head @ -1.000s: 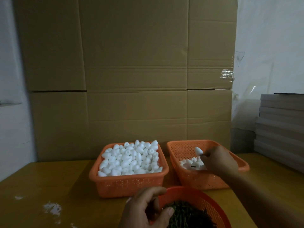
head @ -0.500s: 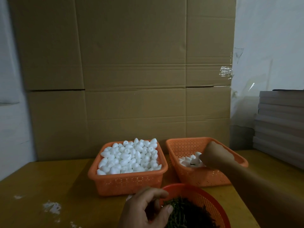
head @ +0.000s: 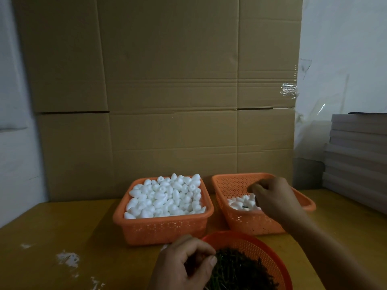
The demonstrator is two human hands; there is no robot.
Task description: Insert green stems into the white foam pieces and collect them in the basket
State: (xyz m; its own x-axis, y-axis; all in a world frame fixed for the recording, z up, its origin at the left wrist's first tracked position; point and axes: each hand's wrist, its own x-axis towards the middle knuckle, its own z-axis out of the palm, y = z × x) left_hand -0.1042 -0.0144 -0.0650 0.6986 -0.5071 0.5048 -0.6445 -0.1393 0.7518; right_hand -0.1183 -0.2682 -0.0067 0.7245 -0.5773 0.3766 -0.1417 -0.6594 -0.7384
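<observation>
An orange basket [head: 161, 223] at centre is heaped with plain white foam pieces [head: 165, 197]. To its right, a second orange basket [head: 228, 181] holds a few foam pieces with stems [head: 240, 204], one dark stem showing. My right hand [head: 274, 197] hovers over this basket, fingers loosely curled and nothing visible in them. A round red-orange bowl [head: 251, 241] at the near edge is filled with green stems [head: 240, 271]. My left hand [head: 184, 264] sits at the bowl's left rim, thumb and curled fingers pinching into the stems.
A tall cardboard sheet [head: 167, 91] stands right behind the baskets. A stack of grey boards [head: 356, 155] fills the right side. White foam crumbs [head: 67, 258] lie on the yellow table [head: 73, 227] at the left.
My right hand held a white foam piece above the right basket, dipped into it, and now shows no piece. My left hand stayed at the stems.
</observation>
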